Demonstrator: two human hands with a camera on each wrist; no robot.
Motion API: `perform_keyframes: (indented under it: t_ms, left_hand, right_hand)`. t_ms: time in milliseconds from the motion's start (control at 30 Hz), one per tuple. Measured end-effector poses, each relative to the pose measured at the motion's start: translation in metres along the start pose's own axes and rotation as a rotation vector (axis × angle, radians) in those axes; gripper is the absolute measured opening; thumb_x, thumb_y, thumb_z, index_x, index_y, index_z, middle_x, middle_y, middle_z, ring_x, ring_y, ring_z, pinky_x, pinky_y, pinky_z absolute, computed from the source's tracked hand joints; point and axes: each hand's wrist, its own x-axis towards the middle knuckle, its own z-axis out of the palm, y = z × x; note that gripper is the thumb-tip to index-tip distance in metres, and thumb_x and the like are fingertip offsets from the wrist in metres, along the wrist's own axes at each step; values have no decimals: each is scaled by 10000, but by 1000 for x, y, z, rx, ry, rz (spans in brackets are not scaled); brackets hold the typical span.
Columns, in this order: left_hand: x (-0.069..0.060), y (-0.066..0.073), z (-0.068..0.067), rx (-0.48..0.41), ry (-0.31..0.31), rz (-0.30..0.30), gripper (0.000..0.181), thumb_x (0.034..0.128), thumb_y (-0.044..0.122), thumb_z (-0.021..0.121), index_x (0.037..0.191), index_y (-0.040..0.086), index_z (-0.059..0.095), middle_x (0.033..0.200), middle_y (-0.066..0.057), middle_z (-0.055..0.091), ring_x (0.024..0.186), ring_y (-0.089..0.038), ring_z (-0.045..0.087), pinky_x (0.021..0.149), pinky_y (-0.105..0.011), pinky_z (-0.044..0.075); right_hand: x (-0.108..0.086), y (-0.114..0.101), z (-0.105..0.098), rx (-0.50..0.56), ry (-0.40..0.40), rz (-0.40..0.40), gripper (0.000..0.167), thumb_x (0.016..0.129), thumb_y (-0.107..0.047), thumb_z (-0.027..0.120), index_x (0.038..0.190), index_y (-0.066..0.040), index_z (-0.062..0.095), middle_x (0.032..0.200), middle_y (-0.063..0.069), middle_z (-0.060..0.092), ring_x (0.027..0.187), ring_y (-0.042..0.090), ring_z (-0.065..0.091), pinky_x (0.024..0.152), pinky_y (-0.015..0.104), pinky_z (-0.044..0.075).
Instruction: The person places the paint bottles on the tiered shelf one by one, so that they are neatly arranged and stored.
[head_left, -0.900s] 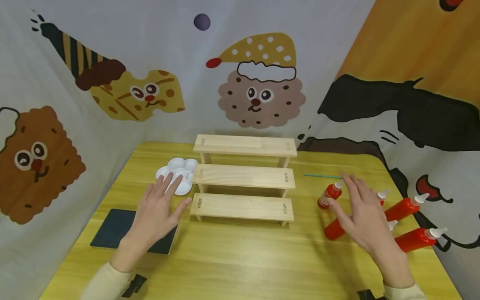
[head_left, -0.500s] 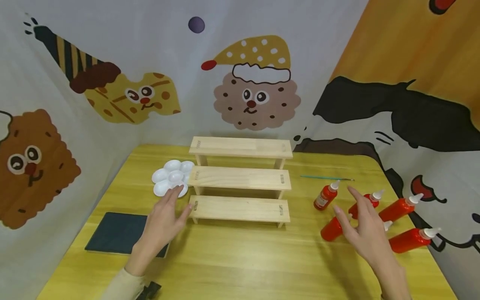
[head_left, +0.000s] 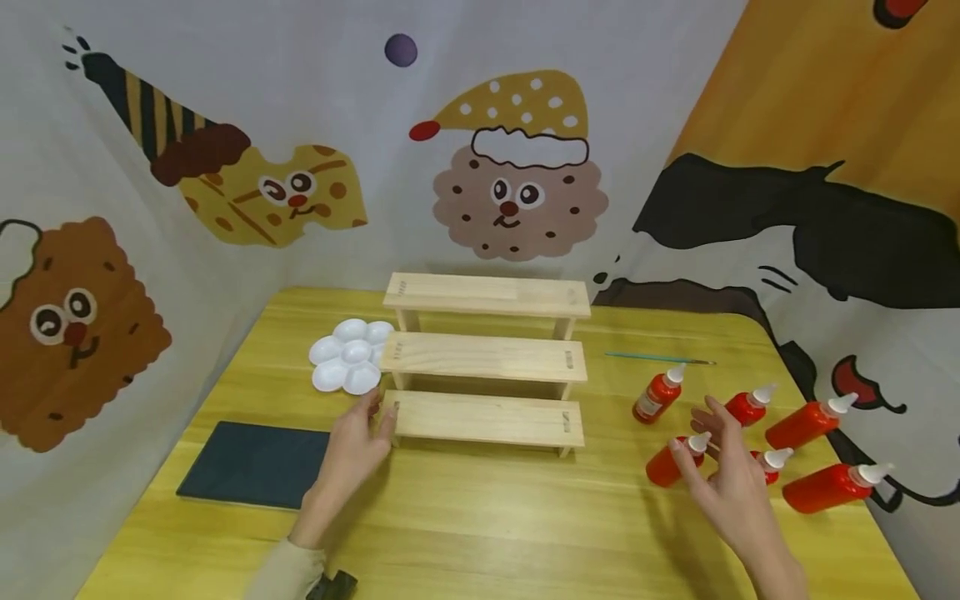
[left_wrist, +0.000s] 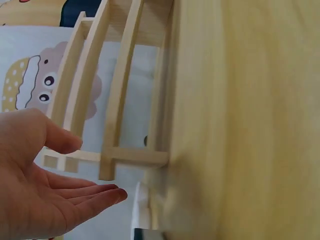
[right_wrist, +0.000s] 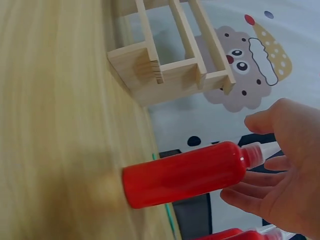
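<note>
A three-tier wooden step rack (head_left: 486,417) stands in the middle of the table. My left hand (head_left: 351,450) is at the left end of its lowest step; in the left wrist view the thumb and fingers are spread on either side of that end, and contact is unclear. My right hand (head_left: 731,492) hovers among several red squeeze bottles with white nozzles. Nearest to it is one upright red squeeze bottle (right_wrist: 185,175); in the right wrist view the thumb stands apart and the loosely bent fingers lie beside its nozzle, not closed round it.
A white flower-shaped paint palette (head_left: 352,357) lies left of the rack. In front of it lies a dark flat board (head_left: 255,462), partly behind my left hand. A thin teal paintbrush (head_left: 652,358) lies at the back right. Another red bottle (head_left: 828,485) stands at the right edge.
My left hand has moved right and down from over the palette and board to the rack's left end. My right hand has lowered toward the nearest bottle, its fingers bending more.
</note>
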Motion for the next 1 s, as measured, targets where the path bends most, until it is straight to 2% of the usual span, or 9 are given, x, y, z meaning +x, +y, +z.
perform_keyframes:
  t_ms: [100,133,233,333,433,600,767,867,1000]
  left_hand:
    - [0,-4,6,-45,15,-16,538,1025,192,570,1468,-87,446,1403,-312,562,1274,-435,583,1021,-509,502]
    - [0,-5,8,-56,28,-19,529,1019,182,580,1459,-87,461,1383,-310,579,1258,-432,596,1014,-510,507]
    - [0,-8,14,-112,81,-36,503,997,160,616,1423,-87,511,1316,-305,629,1208,-431,628,989,-519,519]
    - [1,-10,20,-199,117,-76,495,984,137,637,1413,-85,525,1306,-295,641,1210,-424,631,992,-509,519]
    - [0,-11,25,-274,133,-118,497,985,124,636,1421,-81,517,1331,-298,624,1247,-425,609,1010,-498,511]
    - [0,-13,31,-320,129,-163,501,1000,147,621,1448,-38,492,1347,-288,619,1238,-416,617,975,-470,536]
    - [2,-16,35,-390,120,-212,482,1012,158,609,1454,20,475,1353,-273,619,1159,-382,662,821,-282,540]
    - [3,-17,37,-432,134,-225,462,1015,152,600,1440,20,478,1343,-281,622,1134,-358,667,776,-220,503]
    - [3,-18,39,-461,140,-226,442,1025,157,585,1433,25,477,1336,-278,625,1111,-328,666,766,-211,491]
  right_hand:
    - [-3,2,3,-10,-24,34,731,926,-128,739,1508,8,318,1307,289,604,1069,452,635,831,-58,303]
    - [-4,2,3,-19,-33,46,725,930,-135,737,1504,8,319,1304,284,607,1064,455,639,828,-18,387]
    - [-5,4,7,-35,-58,79,717,935,-141,736,1500,8,321,1295,275,613,1057,453,647,818,246,580]
    - [-8,5,11,-37,-67,90,706,925,-115,746,1485,17,338,1290,279,620,1052,455,657,799,533,555]
    - [-12,8,15,-20,-62,109,686,913,-99,756,1464,26,367,1296,291,616,1060,475,658,789,541,556]
    - [-22,12,19,-9,-68,175,614,915,-90,752,1401,46,402,1272,300,603,1078,497,645,778,518,566]
    - [-28,17,23,10,-72,208,573,892,-37,763,1341,52,418,1222,309,617,1075,519,648,784,500,564]
    - [-30,20,26,16,-97,238,572,907,-50,751,1352,52,408,1244,323,612,1090,524,642,790,483,571]
    - [-31,24,27,14,-174,309,570,954,-108,708,1394,36,376,1312,327,584,1154,514,608,841,484,565]
